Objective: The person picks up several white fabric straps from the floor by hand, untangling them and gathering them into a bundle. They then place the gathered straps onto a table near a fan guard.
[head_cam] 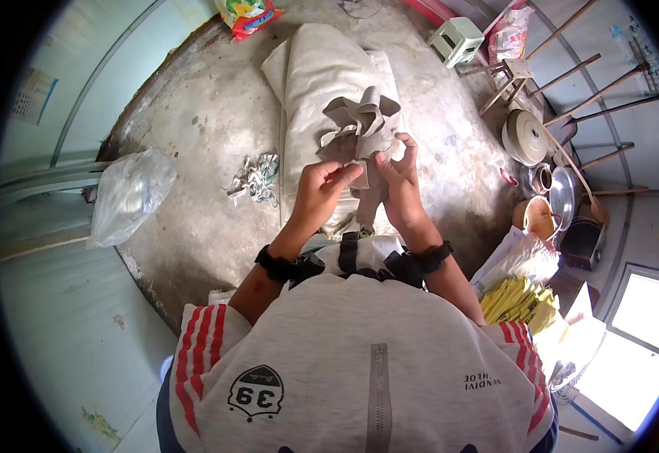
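My left hand pinches one end of a bunched strip of grey-brown fabric between thumb and fingers. On the other side, my right hand grips the same strip, thumb on top. Loops of the strip stand up above both hands, and a length hangs down between the wrists. Beneath lies a folded cream cloth on the concrete floor. To the left of this cloth is a tangled heap of white and green cords or fabric strips.
A clear plastic bag hangs at the left wall. At the right stand a green plastic stool, a round lidded pot, a woven basket and long-handled tools. Yellow packets lie near my right elbow.
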Action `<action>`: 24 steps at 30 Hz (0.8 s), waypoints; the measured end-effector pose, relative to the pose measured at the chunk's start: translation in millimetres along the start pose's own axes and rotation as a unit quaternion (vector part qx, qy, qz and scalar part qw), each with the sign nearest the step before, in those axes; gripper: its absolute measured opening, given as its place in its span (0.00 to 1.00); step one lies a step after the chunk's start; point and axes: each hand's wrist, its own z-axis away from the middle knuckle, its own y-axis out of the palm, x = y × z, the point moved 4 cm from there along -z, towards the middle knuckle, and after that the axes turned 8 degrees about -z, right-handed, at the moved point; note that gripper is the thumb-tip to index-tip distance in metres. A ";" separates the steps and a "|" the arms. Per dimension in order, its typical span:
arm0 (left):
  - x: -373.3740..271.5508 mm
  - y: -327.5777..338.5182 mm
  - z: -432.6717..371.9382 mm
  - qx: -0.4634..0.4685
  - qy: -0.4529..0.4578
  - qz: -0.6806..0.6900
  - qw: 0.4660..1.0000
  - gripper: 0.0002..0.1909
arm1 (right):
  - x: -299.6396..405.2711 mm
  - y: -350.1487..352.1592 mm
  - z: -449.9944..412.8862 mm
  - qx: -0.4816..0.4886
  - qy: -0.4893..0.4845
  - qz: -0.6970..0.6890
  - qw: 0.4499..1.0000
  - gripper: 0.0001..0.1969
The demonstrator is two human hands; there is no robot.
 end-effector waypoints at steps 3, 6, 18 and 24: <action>9.5 0.5 -5.5 -0.022 0.013 -0.053 0.998 0.12 | -1.7 -4.9 -3.9 0.024 -0.027 0.016 0.999 0.14; 15.9 -0.1 -12.6 0.014 0.026 -0.120 0.992 0.11 | -2.9 -9.4 -4.8 0.032 -0.022 0.044 0.998 0.14; 17.2 10.1 -17.4 -0.027 0.005 -0.021 0.999 0.10 | 0.8 -16.2 -12.9 0.026 -0.024 0.132 0.991 0.15; 27.8 7.0 -19.8 -0.012 -0.004 -0.049 0.999 0.11 | 3.0 -24.5 -22.2 0.019 -0.035 0.171 0.984 0.13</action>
